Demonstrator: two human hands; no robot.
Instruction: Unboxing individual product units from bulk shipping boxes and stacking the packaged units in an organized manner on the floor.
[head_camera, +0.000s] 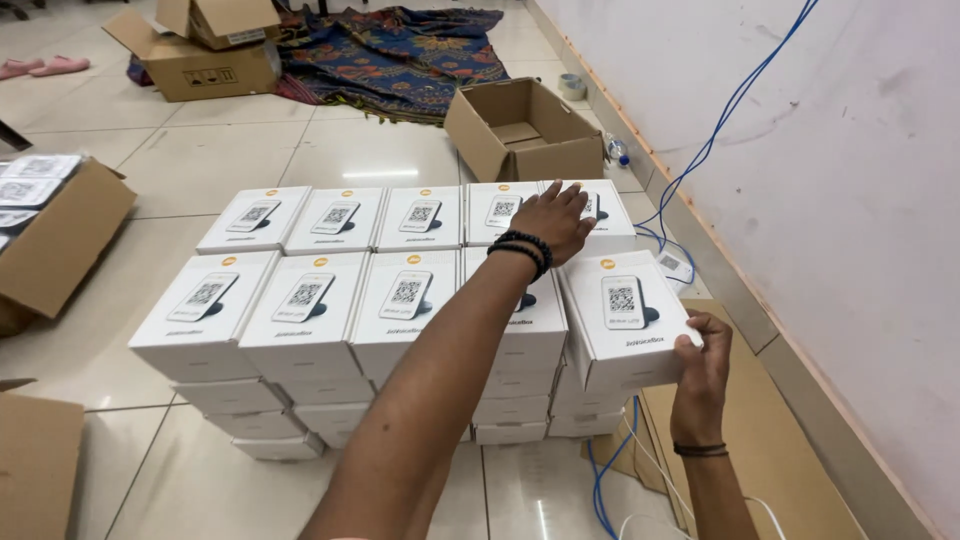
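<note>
While the right hand (700, 365) grasps the white box (625, 318) at the near right corner of the stack (330, 310), the left hand (553, 218) lies flat and unclenched on a back-row box (590, 212). This looks like seating the box; it seems to need squaring against its neighbour.

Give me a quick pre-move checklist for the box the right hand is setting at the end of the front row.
1. Right hand grips the white box at its near right corner: ok.
2. Box level with the front row: not ok, it sits tilted.
3. Left hand steadies the back row: ok.
4. Blue cable clear of the stack's base: cannot tell.
5. Support under the box: cannot tell.
</note>
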